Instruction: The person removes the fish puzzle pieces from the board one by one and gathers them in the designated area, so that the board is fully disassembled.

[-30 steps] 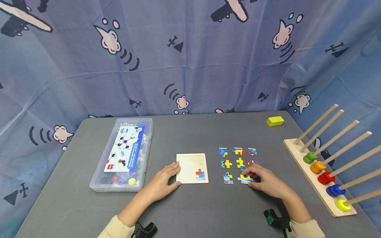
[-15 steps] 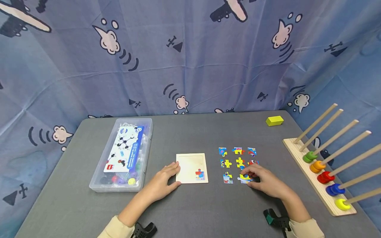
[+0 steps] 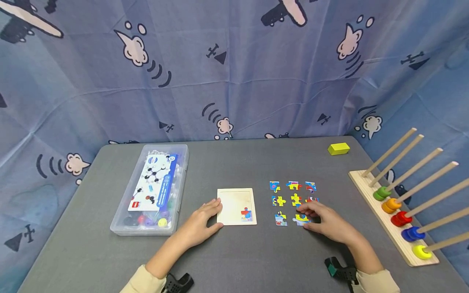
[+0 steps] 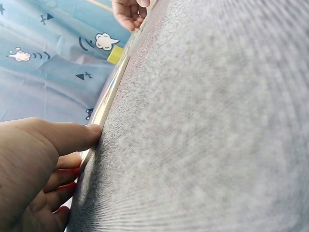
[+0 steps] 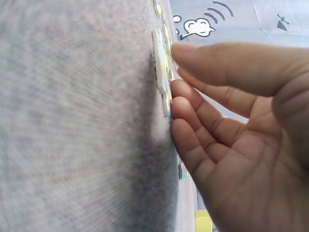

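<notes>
A square wooden puzzle board (image 3: pixel 234 199) lies flat on the table, a coloured puzzle piece (image 3: pixel 246 215) set into its near right corner. My left hand (image 3: pixel 199 223) rests at the board's left edge, thumb by the near corner. In the left wrist view that thumb (image 4: pixel 79 137) touches the board's rim. My right hand (image 3: pixel 329 224) is spread loosely over a blue and yellow puzzle piece (image 3: pixel 301 220), which lies flat. The right wrist view shows the thumb (image 5: pixel 193 55) just above this piece (image 5: pixel 161 65), the other fingers loosely bent beyond it.
Several more puzzle pieces (image 3: pixel 280 201) lie in rows right of the board. A clear box of molecular model parts (image 3: pixel 154 183) stands at left. On the right is a wooden rack (image 3: pixel 395 219) with pegs and coloured rings. A yellow block (image 3: pixel 338 149) sits near the back edge.
</notes>
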`<action>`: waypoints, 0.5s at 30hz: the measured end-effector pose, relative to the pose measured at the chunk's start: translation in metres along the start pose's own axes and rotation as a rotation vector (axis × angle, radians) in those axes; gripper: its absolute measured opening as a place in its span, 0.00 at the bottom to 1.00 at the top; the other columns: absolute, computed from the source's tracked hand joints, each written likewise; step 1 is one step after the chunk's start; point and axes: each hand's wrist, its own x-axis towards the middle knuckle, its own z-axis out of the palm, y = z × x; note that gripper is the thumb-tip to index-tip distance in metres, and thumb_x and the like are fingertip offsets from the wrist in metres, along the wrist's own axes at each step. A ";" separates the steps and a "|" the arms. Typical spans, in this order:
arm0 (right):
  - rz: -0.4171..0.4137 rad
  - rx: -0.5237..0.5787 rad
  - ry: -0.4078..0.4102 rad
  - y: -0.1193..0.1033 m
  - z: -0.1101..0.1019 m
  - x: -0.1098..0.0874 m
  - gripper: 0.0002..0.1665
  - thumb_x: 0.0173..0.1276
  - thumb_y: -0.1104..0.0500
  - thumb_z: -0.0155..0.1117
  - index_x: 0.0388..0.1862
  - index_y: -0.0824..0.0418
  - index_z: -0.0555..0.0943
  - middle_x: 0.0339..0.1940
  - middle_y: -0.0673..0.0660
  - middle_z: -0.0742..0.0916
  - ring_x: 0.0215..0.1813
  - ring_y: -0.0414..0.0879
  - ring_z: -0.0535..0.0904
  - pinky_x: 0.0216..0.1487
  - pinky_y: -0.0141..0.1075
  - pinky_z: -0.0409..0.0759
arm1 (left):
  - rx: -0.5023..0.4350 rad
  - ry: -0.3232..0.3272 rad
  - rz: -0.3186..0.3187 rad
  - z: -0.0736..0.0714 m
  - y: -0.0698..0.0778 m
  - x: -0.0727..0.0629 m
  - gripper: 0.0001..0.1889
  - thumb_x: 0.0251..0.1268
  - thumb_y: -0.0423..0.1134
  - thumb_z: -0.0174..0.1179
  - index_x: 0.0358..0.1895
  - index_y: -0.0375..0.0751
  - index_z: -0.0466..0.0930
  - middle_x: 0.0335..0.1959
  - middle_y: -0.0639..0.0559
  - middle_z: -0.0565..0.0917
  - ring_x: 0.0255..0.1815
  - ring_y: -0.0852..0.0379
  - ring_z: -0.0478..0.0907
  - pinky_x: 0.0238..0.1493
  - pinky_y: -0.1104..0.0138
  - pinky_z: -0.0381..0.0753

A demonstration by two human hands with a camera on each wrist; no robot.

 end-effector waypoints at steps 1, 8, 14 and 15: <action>-0.013 -0.003 0.009 0.000 0.001 0.000 0.22 0.56 0.61 0.71 0.50 0.62 0.78 0.45 0.53 0.83 0.43 0.39 0.76 0.45 0.31 0.79 | -0.001 0.001 0.000 0.000 0.000 0.000 0.29 0.59 0.40 0.65 0.62 0.30 0.72 0.67 0.42 0.70 0.70 0.47 0.64 0.71 0.51 0.62; -0.040 0.009 0.042 -0.003 0.004 0.005 0.24 0.56 0.61 0.71 0.52 0.62 0.78 0.48 0.53 0.85 0.48 0.41 0.80 0.50 0.30 0.79 | -0.014 -0.002 -0.002 0.000 0.000 0.000 0.29 0.59 0.40 0.65 0.62 0.30 0.72 0.67 0.42 0.70 0.71 0.47 0.64 0.72 0.51 0.61; -0.068 0.060 0.039 -0.017 0.007 0.012 0.25 0.58 0.60 0.71 0.54 0.63 0.78 0.49 0.56 0.85 0.50 0.46 0.80 0.53 0.30 0.79 | -0.009 0.004 0.001 0.000 0.000 0.000 0.28 0.58 0.39 0.65 0.61 0.30 0.72 0.67 0.42 0.71 0.70 0.47 0.64 0.71 0.51 0.62; -0.079 0.072 0.038 -0.019 0.008 0.014 0.25 0.58 0.60 0.71 0.54 0.64 0.78 0.49 0.56 0.85 0.50 0.47 0.80 0.53 0.29 0.78 | -0.007 0.004 0.000 0.000 -0.001 0.000 0.28 0.58 0.39 0.65 0.61 0.30 0.73 0.67 0.42 0.71 0.70 0.47 0.65 0.71 0.51 0.62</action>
